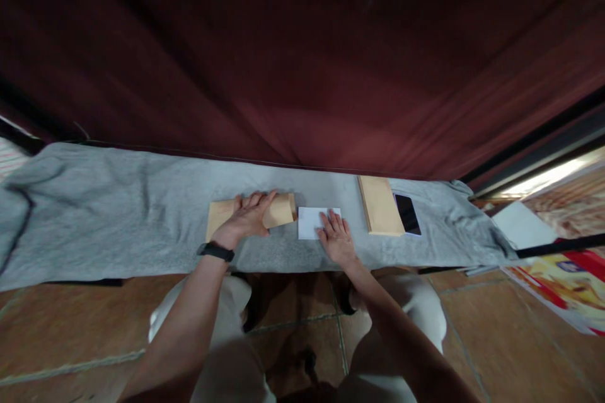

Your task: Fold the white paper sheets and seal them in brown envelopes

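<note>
My left hand (pixel 248 215) lies with fingers spread over a brown paper envelope (pixel 278 210), whose right end faces a white sheet of paper (pixel 308 223). On that sheet rests my right hand (pixel 336 238), flat, its fingers stretched out. A narrow gap separates the envelope's end from the paper. Part of the envelope is hidden under my left hand. To the right of the paper sits a stack of brown envelopes (pixel 382 206).
A dark-screened phone (pixel 408 214) lies against the stack's right side. Grey cloth (pixel 155 214) covers the narrow surface. Behind it hangs a dark red curtain (pixel 302 75). A colourful printed box (pixel 567 286) is at the lower right, above the tiled floor (pixel 482 315).
</note>
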Demonstrator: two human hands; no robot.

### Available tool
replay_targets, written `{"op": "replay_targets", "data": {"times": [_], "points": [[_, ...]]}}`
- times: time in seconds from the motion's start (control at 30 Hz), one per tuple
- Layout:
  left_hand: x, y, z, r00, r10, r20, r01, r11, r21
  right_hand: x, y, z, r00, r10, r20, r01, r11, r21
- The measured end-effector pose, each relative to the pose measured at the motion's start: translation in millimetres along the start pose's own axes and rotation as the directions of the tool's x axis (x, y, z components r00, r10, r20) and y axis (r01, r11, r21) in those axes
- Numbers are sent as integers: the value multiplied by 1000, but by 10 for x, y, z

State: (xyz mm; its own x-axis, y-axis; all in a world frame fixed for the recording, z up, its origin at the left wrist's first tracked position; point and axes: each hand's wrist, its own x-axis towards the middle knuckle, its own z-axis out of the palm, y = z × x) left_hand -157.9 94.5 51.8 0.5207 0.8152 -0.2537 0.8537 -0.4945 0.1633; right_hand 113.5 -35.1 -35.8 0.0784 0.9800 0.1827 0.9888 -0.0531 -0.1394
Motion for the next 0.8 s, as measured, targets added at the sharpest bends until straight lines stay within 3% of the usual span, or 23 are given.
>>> {"op": "replay_targets", "data": {"times": [0.3,0.37,0.43,0.53,0.63,0.7,0.8], "points": [[-3,-9,-29,999,9,52,-7,999,-38,-69,158,-27,999,50,9,-49,998,-30],[-26,47,-43,999,31,21,-30,999,-45,-69,150,-17,999,46,-6,-46,999,-28],[-73,211,-2,991,102,-81,-107,993,-53,-70,143,-16,999,44,-12,-44,999,-32],[-195,651,211,910,324,-258,-348,936,-56,-77,142,-32,999,40,0,-40,998,-44],[-343,1109,545,816,524,-246,-551,833,-55,-89,149,-60,1000,24,17,-23,999,-48],[-416,1293,751,825,504,-257,-534,844,-57,-89,143,-81,1000,28,13,-27,999,-42],[-452,1369,955,860,415,-297,-446,894,-38,-52,77,-105,999,48,-9,-48,999,-3]]}}
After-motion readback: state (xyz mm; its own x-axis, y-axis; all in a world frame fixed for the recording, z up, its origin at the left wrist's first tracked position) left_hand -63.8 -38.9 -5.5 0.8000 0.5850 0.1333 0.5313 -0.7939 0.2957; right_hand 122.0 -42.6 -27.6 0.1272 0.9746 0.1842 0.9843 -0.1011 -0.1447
